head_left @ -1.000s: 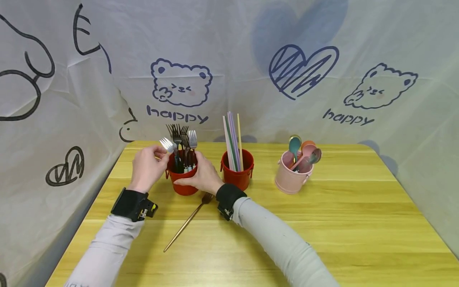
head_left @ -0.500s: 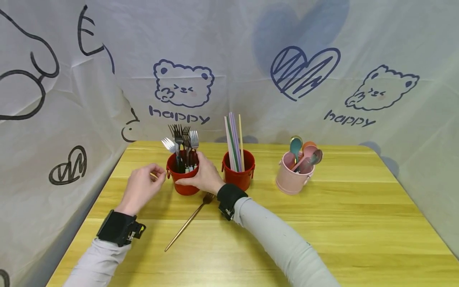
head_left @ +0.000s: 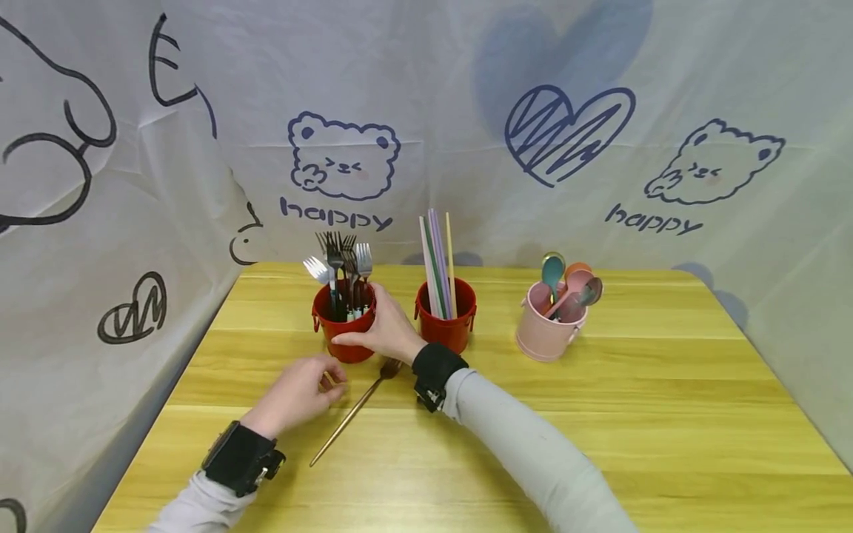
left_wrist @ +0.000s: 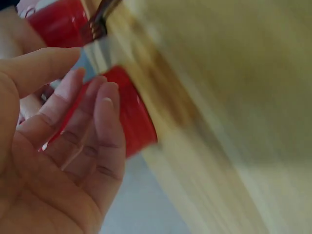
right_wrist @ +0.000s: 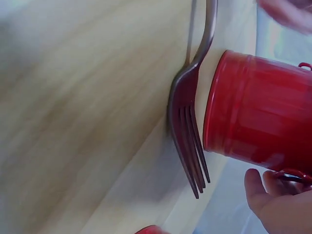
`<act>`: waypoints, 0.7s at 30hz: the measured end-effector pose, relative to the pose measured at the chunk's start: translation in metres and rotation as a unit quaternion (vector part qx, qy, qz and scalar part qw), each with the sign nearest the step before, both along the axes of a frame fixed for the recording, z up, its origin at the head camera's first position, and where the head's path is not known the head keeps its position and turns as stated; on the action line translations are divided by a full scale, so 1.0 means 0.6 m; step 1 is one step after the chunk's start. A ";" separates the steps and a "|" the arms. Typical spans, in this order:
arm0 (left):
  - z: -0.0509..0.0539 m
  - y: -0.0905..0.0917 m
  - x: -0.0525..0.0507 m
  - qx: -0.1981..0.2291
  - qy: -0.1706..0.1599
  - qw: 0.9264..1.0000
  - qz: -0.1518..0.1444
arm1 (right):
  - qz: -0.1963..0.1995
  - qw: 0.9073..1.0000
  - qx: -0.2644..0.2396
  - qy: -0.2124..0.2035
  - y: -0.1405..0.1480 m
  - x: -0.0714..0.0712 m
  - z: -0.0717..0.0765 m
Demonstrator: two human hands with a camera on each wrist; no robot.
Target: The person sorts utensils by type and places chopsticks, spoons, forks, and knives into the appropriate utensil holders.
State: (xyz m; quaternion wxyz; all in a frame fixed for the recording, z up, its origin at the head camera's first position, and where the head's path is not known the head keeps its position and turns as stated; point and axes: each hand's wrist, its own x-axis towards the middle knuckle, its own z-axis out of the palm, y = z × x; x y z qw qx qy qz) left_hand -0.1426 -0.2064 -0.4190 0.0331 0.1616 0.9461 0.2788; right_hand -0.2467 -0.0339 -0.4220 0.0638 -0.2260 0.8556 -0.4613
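Observation:
A red bucket [head_left: 348, 342] stands at the left of the table, holding several upright forks [head_left: 335, 257]. My right hand [head_left: 389, 329] grips this bucket, its thumb across the front and its fingers at the right side. In front of the bucket lies a fork with a gold-coloured handle [head_left: 351, 416], its dark tines [right_wrist: 191, 151] pointing toward my right wrist. My left hand [head_left: 301, 392] hovers left of that fork, fingers loosely bent and apart from it. The left wrist view shows nothing in the left palm [left_wrist: 44, 195].
A second red bucket [head_left: 445, 334] with several chopsticks [head_left: 436, 270] stands just right of the first. Farther right is a pink bucket [head_left: 543, 337] holding several spoons [head_left: 578, 281]. A white cloth [head_left: 453, 111] with drawings hangs behind the wooden table [head_left: 640, 414].
My left hand has let go of a silver fork at the bucket's left side, then moved down and right toward the lying fork. The right hand stays on the red bucket.

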 end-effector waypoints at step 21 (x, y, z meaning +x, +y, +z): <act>-0.018 0.080 -0.022 -0.062 -0.048 0.996 0.040 | 0.034 0.999 -0.009 0.021 0.154 0.077 0.005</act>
